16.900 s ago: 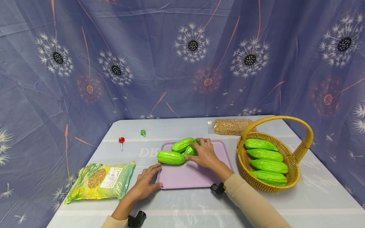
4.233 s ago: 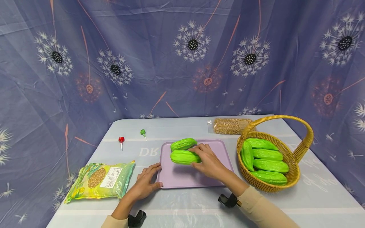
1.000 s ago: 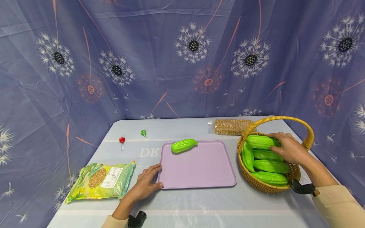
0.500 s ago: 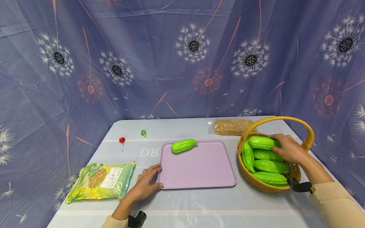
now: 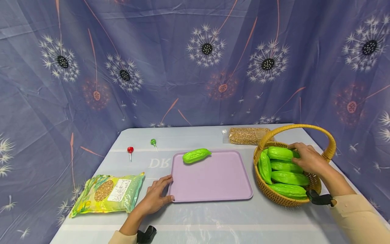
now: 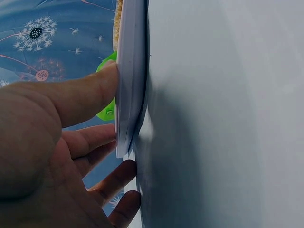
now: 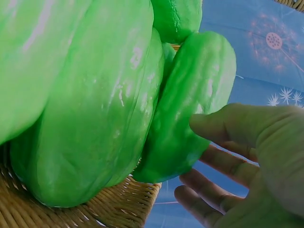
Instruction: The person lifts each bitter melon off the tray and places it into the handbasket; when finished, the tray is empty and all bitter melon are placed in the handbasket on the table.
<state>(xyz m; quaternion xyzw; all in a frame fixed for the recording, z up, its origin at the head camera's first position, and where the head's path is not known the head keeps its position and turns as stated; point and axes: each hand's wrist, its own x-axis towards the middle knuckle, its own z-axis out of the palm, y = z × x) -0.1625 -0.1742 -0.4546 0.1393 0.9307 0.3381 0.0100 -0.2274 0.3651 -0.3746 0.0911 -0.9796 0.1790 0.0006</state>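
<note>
My right hand [image 5: 307,158] reaches into a yellow wicker basket [image 5: 257,169] and holds the end of a green bitter melon [image 5: 280,154] at the back of it. In the right wrist view the thumb [image 7: 213,124] lies on that melon and the fingers curve behind it. Several more bitter melons [image 5: 287,178] fill the basket, one of them lengthwise along its left side. A single bitter melon [image 5: 196,156] lies on the purple tray [image 5: 213,183]. My left hand [image 5: 155,198] touches the tray's near left corner, its thumb [image 6: 95,92] against the rim and the fingers spread.
A yellow-green bag [image 5: 109,193] lies at the left. Behind it are a red lollipop [image 5: 130,150] and a green lollipop [image 5: 153,142]. At the back is a clear packet of yellow grains [image 5: 248,135], close to the basket. The basket's tall handle [image 5: 300,126] arches over it.
Of three bitter melons on the tray, one is left; two were moved into the basket by my right hand. Lately, the held melon has shifted slightly right. My left hand stays put.
</note>
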